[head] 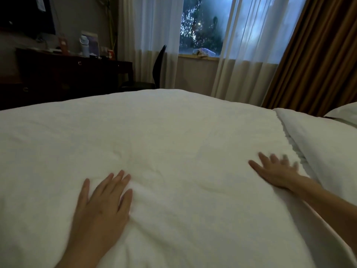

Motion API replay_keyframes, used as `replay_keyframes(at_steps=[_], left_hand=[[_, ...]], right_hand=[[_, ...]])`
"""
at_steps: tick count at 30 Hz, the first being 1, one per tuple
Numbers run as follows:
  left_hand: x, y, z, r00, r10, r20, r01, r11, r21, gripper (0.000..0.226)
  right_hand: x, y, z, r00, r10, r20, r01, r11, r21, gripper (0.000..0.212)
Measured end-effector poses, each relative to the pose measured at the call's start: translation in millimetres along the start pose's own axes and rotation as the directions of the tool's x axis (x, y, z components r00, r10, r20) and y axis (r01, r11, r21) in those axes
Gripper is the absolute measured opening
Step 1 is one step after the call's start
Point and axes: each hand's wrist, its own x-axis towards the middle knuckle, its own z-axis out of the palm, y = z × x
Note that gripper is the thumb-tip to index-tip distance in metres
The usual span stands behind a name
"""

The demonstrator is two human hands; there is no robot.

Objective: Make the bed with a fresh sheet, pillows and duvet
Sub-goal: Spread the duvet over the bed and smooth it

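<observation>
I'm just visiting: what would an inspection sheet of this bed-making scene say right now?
Surface: white duvet spread over the bed, a few creases near the hands.
Job's things: pillow at the far right; folded-back duvet edge beside it.
Clutter: bottle and small items on the dark desk.
Grips: left hand and right hand flat on the duvet, right blurred.
Cables: nothing seen.
Surroundings: chair, sheer curtains, brown drape, window.

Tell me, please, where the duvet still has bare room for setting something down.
Free: the broad duvet stretch between left hand and right hand, running to the far edge. Crowded: the right side, where the pillow abuts.
</observation>
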Motion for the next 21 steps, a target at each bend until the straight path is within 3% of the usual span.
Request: replay_keyframes(at_steps=[1, 2, 3, 5, 7, 8, 10, 11, 12, 14, 15, 17, 18, 19, 20, 21], left_hand=[[0, 1, -1, 1.000, 0.018, 0.020, -0.018, 1.000, 0.023, 0.045], [-1, 2, -1, 0.998, -0.007, 0.056, 0.005, 0.999, 0.033, 0.046], [-1, 3, -2, 0.994, -0.062, 0.091, 0.060, 0.998, 0.030, 0.048], [-1, 5, -3, 0.979, -0.157, 0.129, 0.155, 0.988, 0.023, 0.053], [-1, 7, -8, 0.976, -0.153, 0.157, 0.148, 0.988, 0.046, 0.054], [-2, 7, -9, 0.979, -0.126, 0.159, 0.113, 0.990, 0.085, 0.052], [-5, 8, -13, 0.976, -0.117, 0.186, 0.098, 0.989, 0.108, 0.053], [-7, 10, -16, 0.966, -0.144, 0.214, 0.130, 0.988, 0.078, 0.056], [-10, 11, -18, 0.959, -0.173, 0.223, 0.166, 0.985, 0.053, 0.061], [-15, 11, -19, 0.959, -0.190, 0.210, 0.191, 0.982, 0.015, 0.071], [-16, 11, -19, 0.961, -0.188, 0.205, 0.191, 0.982, 0.005, 0.072], [-18, 11, -20, 0.956, -0.168, 0.239, 0.171, 0.985, 0.009, 0.067], [-18, 11, -20, 0.960, -0.151, 0.235, 0.155, 0.988, 0.006, 0.062], [-18, 11, -21, 0.964, -0.148, 0.219, 0.152, 0.988, -0.001, 0.058], [-18, 11, -20, 0.966, -0.148, 0.211, 0.152, 0.988, -0.005, 0.057], [-18, 11, -20, 0.964, -0.146, 0.223, 0.153, 0.988, -0.014, 0.058]], right_hand=[[-2, 9, 7, 0.988, 0.147, 0.039, -0.148, 0.989, 0.020, 0.092], [-6, 9, 13, 0.974, 0.194, 0.114, -0.195, 0.981, -0.003, 0.093], [-16, -5, 18, 0.984, 0.147, 0.104, -0.150, 0.988, 0.023, 0.094], [-44, -54, 18, 0.991, -0.069, 0.116, 0.064, 0.997, 0.046, 0.096], [-76, -88, 15, 0.958, -0.273, 0.090, 0.265, 0.960, 0.095, 0.102], [-98, -99, 16, 0.910, -0.407, 0.082, 0.399, 0.911, 0.104, 0.105], [-155, -116, 9, 0.699, -0.707, 0.111, 0.702, 0.707, 0.086, 0.103], [-179, -136, 11, 0.633, -0.764, 0.127, 0.765, 0.642, 0.047, 0.096], [-189, -159, 18, 0.685, -0.728, -0.014, 0.726, 0.684, -0.066, 0.083], [-198, -210, 33, 0.743, -0.663, 0.094, 0.573, 0.702, 0.422, 0.051], [-199, -217, 18, 0.782, -0.621, -0.054, 0.552, 0.649, 0.523, 0.045], [-169, -168, -6, 0.666, -0.745, -0.025, 0.639, 0.553, 0.534, 0.040], [-168, -132, -16, 0.564, -0.817, -0.118, 0.767, 0.465, 0.442, 0.040], [-150, -92, -29, 0.422, -0.906, 0.040, 0.761, 0.378, 0.527, 0.039], [-115, -55, -32, 0.494, -0.869, 0.040, 0.765, 0.456, 0.456, 0.039], [-78, -29, -33, 0.711, -0.702, 0.041, 0.633, 0.665, 0.397, 0.044]])
